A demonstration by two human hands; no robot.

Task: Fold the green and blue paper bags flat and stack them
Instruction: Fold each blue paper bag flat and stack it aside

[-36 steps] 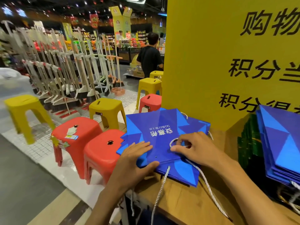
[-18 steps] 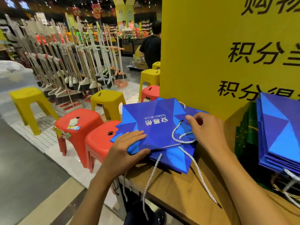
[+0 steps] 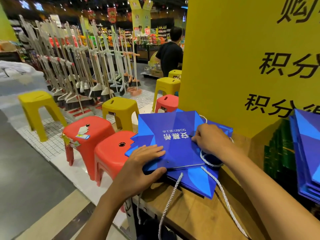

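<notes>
The blue paper bag with white printing (image 3: 174, 148) is lying flat on top of a small stack of folded blue paper bags (image 3: 195, 184), at the 9 o'clock end of the wooden desk (image 3: 199, 217).

The left hand (image 3: 142, 167) is pressing down on the bag's 7 o'clock corner. Its fingers are straight on the top face and its thumb is lying along the near edge, much as it was half a second ago.

The right hand (image 3: 210, 142) is what has changed. Half a second ago it was out at the bag's 3 o'clock edge, holding up a loop of the white twisted cord handle (image 3: 207, 162). Now it is sitting further in on the top face, fingers curled down, with the cord trailing out from under the wrist. I cannot tell whether those fingers are pinching the cord or only pressing the paper.

The two hands are apart, one at each side of the bag. This one looks almost finished, and the hands seem to be flattening it and tidying the handle.

More work is waiting at 3 o'clock, where upright blue paper bags (image 3: 306, 153) and dark green paper bags (image 3: 277, 153) are standing on edge.
</notes>
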